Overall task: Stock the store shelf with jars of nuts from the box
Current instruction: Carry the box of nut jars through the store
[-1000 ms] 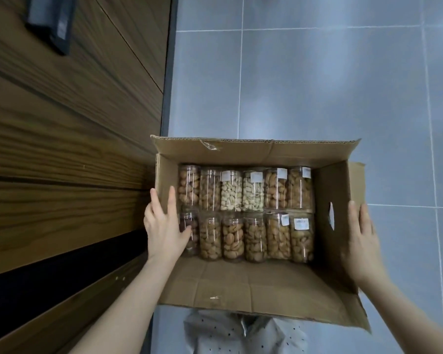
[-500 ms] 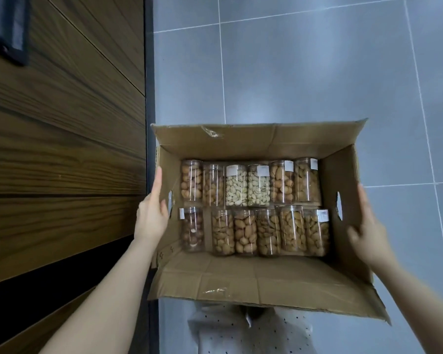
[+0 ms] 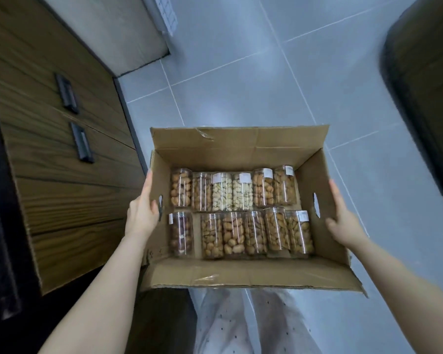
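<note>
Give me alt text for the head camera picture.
Two bare hands, left hand and right hand, hold the sides of an open cardboard box above a grey tiled floor. Twelve clear jars of nuts lie inside in two rows. A wooden cabinet stands left.

Brown cardboard box (image 3: 241, 274), tan & pale nuts in clear jars (image 3: 233, 191), grey floor tiles (image 3: 241, 80), dk wood-grain cabinet (image 3: 69, 200).

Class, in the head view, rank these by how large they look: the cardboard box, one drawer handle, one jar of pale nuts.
1. Cardboard box
2. Pale-nut jar
3. Drawer handle, though it looks close to the jar and lies farther off.
</note>
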`<state>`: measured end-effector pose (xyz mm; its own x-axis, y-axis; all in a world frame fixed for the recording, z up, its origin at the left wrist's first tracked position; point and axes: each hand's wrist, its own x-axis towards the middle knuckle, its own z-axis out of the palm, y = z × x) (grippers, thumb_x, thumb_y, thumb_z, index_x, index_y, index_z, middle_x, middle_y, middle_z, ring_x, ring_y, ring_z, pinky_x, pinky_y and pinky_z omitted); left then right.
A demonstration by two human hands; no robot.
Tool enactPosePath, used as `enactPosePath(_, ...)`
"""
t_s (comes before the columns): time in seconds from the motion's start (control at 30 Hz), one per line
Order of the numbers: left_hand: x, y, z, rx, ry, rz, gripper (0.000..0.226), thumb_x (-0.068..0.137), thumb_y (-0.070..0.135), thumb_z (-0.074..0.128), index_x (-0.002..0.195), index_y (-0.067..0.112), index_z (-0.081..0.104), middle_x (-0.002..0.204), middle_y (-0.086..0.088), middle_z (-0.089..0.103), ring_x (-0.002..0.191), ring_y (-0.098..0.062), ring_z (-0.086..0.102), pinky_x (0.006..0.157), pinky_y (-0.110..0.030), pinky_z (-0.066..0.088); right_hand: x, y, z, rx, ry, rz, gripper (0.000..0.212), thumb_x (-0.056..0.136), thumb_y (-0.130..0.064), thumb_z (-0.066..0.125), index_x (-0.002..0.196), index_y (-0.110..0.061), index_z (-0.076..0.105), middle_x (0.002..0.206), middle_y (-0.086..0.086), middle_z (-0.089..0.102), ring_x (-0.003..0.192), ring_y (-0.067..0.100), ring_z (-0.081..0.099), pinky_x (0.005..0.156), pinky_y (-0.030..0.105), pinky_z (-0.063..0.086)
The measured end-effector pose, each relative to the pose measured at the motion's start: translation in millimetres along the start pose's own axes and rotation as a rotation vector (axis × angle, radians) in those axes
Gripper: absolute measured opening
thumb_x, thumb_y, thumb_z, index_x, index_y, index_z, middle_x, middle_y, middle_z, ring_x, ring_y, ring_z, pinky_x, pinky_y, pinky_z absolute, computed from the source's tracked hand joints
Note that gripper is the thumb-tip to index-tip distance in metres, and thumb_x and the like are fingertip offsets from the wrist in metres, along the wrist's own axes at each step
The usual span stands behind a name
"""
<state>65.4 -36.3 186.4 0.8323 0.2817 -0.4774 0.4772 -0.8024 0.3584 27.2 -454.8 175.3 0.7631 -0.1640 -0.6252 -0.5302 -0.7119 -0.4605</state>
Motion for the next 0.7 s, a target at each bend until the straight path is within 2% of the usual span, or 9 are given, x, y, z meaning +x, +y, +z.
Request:
enactPosePath(0.07,-22.1,19.1,-29.5,0.017,-0.023,0.049,0.084,0.094,0.005,0.046,0.145,0.050,-0.004,0.077,-0.011,0.057,0.072,-0.029,0.058,0.074,-0.042,0.049,-50.3,-8.7,-22.4,0.028,0.043,0.046,0.095,0.081,0.014,0.042,0.148,-0.038,0.000,0.142,0.012,0.044,0.088,0.041,0.059,0.071,0.041,0.046)
enactPosePath(0.13,-44.3,40.4,-56.0,0.038,-0.036,0.103,0.083,0.094,0.007,0.046,0.145,0.051,-0.003,0.081,-0.014,0.059,0.075,-0.031,0.059,0.076,-0.045,0.051,-98.3,-10.1,-38.9,0.046,0.088,0.036,0.094,0.081,0.014,0.042,0.148,-0.035,0.000,0.146,0.014,0.039,0.108,0.046,0.054,0.084,0.044,0.045)
enactPosePath(0.23,-76.2,68.3,-87.2,0.082,-0.073,0.222,0.081,0.094,0.007,0.044,0.146,0.050,-0.001,0.088,-0.019,0.061,0.079,-0.036,0.059,0.077,-0.049,0.051,-164.2,-7.4,-57.7,0.113,0.157,0.105,0.092,0.082,0.014,0.043,0.149,-0.033,0.001,0.153,0.002,0.028,0.117,0.037,0.051,0.085,0.032,0.041)
enactPosePath(0.3,-97.4,93.3,-102.2,0.119,-0.102,0.304,0.078,0.095,0.007,0.042,0.146,0.049,0.001,0.088,-0.020,0.058,0.079,-0.038,0.057,0.075,-0.047,0.050,-208.1,2.3,-65.4,0.185,0.219,0.123,0.092,0.082,0.015,0.042,0.149,-0.032,0.001,0.157,-0.005,0.017,0.128,0.031,0.044,0.092,0.029,0.038)
enactPosePath(0.4,-124.5,129.5,-113.0,0.155,-0.157,0.408,0.079,0.094,0.006,0.040,0.145,0.052,0.000,0.082,-0.019,0.056,0.069,-0.036,0.055,0.068,-0.042,0.048,-274.9,21.5,-71.5,0.300,0.312,0.195,0.095,0.081,0.016,0.040,0.148,-0.038,0.001,0.156,-0.009,0.015,0.128,0.031,0.044,0.090,0.030,0.039)
enactPosePath(0.53,-168.3,183.6,-107.2,0.184,-0.255,0.601,0.080,0.092,0.002,0.040,0.147,0.048,0.006,0.082,-0.021,0.058,0.068,-0.035,0.053,0.075,-0.043,0.049,-360.1,55.9,-66.1,0.407,0.444,0.297,0.094,0.083,0.014,0.041,0.147,-0.042,0.001,0.156,-0.005,0.019,0.129,0.033,0.043,0.088,0.030,0.040)
enactPosePath(0.6,-194.1,213.5,-94.7,0.266,-0.267,0.718,0.079,0.091,0.001,0.039,0.147,0.048,0.007,0.077,-0.019,0.056,0.065,-0.033,0.050,0.069,-0.041,0.046,-397.3,78.5,-62.5,0.463,0.502,0.351,0.094,0.083,0.014,0.042,0.147,-0.040,0.002,0.155,-0.004,0.022,0.127,0.033,0.045,0.086,0.032,0.042)
enactPosePath(0.7,-243.3,255.2,-66.4,0.357,-0.293,0.859,0.078,0.091,0.002,0.039,0.146,0.049,0.008,0.074,-0.020,0.056,0.060,-0.031,0.047,0.059,-0.036,0.041,-449.3,121.7,-55.2,0.580,0.581,0.423,0.095,0.080,0.017,0.042,0.148,-0.037,0.005,0.156,-0.004,0.019,0.136,0.028,0.035,0.099,0.037,0.040)
